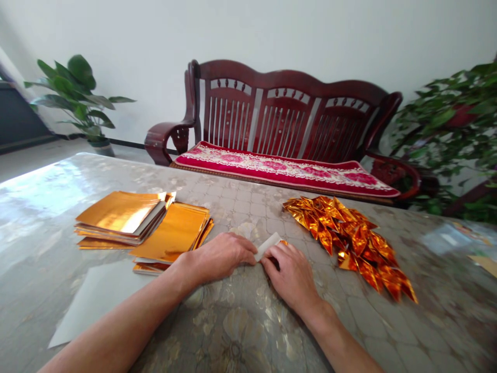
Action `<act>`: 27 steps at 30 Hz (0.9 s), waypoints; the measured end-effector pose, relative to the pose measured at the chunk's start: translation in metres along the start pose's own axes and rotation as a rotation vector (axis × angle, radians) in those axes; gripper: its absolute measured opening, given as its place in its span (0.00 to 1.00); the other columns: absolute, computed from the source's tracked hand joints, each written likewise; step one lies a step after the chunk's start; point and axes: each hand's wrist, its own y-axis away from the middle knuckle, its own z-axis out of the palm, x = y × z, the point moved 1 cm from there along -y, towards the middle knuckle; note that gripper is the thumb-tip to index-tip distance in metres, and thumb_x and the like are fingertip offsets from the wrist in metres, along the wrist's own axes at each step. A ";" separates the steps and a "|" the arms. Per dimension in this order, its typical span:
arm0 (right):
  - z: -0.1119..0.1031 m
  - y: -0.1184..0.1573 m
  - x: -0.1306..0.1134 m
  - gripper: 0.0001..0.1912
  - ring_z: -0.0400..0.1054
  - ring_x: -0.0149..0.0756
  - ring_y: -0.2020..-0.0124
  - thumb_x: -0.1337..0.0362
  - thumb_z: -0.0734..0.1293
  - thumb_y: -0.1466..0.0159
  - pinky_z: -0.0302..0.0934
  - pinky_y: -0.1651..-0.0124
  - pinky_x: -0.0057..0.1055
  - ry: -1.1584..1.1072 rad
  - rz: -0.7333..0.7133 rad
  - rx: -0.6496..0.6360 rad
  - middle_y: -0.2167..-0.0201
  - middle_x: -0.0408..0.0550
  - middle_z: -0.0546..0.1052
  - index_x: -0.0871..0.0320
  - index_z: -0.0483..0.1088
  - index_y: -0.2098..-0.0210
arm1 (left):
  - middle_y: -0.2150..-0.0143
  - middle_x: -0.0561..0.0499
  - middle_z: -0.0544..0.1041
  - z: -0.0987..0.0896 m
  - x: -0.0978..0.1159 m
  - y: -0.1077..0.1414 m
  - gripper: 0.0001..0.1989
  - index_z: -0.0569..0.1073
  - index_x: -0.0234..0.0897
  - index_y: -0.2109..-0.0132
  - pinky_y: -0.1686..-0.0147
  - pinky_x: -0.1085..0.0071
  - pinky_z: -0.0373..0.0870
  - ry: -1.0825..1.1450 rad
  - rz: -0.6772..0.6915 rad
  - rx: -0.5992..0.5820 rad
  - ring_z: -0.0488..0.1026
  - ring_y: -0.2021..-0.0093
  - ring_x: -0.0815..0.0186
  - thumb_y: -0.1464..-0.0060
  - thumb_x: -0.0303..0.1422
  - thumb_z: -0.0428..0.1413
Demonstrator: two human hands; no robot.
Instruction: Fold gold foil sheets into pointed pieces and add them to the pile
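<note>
Between my two hands, at the middle of the table, a small folded paper (267, 245) shows its pale side, with a bit of gold at its right end. My left hand (229, 254) is closed on its left end, fingertips pressed together. My right hand (288, 267) pinches the paper's near right part with thumb and fingers. Left of my hands lie two stacks of gold foil sheets, a farther one (116, 211) and a nearer one (171, 233). To the right is a heap of folded, pointed gold foil pieces (353, 238).
A pale sheet (97, 298) lies near my left forearm on the patterned table (240, 331). Clear plastic packaging (450, 238) is at the right. Beyond the table stand a dark red wooden bench (287, 114) and leafy plants on both sides.
</note>
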 end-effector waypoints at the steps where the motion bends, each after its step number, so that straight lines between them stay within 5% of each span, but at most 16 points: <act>1: 0.000 0.000 0.000 0.07 0.65 0.38 0.62 0.64 0.66 0.35 0.52 0.62 0.32 0.001 -0.004 0.002 0.69 0.43 0.73 0.54 0.69 0.71 | 0.47 0.49 0.78 0.000 0.000 0.000 0.24 0.78 0.43 0.51 0.45 0.68 0.67 0.006 -0.004 0.002 0.74 0.46 0.62 0.51 0.17 0.52; 27: 0.002 -0.002 0.005 0.07 0.64 0.36 0.64 0.65 0.67 0.36 0.52 0.62 0.31 -0.075 0.028 -0.008 0.69 0.42 0.73 0.55 0.70 0.72 | 0.48 0.49 0.79 -0.001 0.005 0.001 0.26 0.77 0.43 0.50 0.44 0.67 0.67 -0.024 -0.042 -0.013 0.75 0.46 0.60 0.52 0.15 0.51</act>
